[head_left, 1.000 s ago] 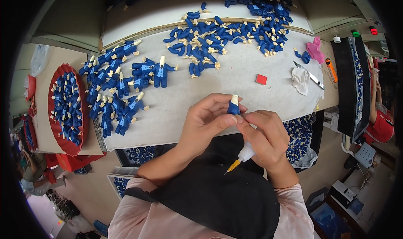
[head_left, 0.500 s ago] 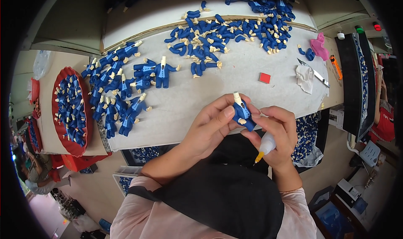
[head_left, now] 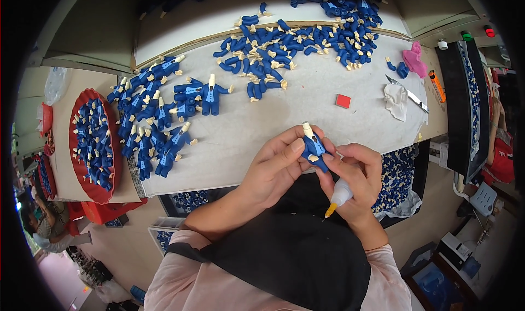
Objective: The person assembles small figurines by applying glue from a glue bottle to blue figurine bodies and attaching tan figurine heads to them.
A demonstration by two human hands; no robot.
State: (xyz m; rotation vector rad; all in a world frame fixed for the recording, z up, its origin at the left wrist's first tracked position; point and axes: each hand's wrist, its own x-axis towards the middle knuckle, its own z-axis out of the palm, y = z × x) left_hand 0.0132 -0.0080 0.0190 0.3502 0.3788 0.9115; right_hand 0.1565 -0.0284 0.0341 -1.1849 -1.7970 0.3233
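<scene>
Over the table's front edge, my left hand point(head_left: 279, 160) grips a small headless doll figure point(head_left: 313, 147) in a blue suit, its cream neck pointing up. My left thumb presses on its shoulder. Against the figure's lower right side rest the thumb and forefinger of my right hand point(head_left: 358, 174). Tucked in that same hand is a white glue bottle point(head_left: 342, 193), its yellow tip point(head_left: 330, 210) slanting down to the left. A cream hand shows at the figure's front; my fingers partly hide its legs and right side.
Similar figures point(head_left: 211, 95) lie in a group at left, beside a red scalloped tray point(head_left: 112, 171) full of more. Loose blue arms point(head_left: 284, 46) are heaped at the back. A red block point(head_left: 343, 101), crumpled tissue point(head_left: 396, 101), knife point(head_left: 414, 99) and orange cutter point(head_left: 437, 87) lie at right.
My right hand has shifted slightly left, its fingers further over the figure's lower body. The glue bottle has moved a little left and down with it. The left hand keeps its hold.
</scene>
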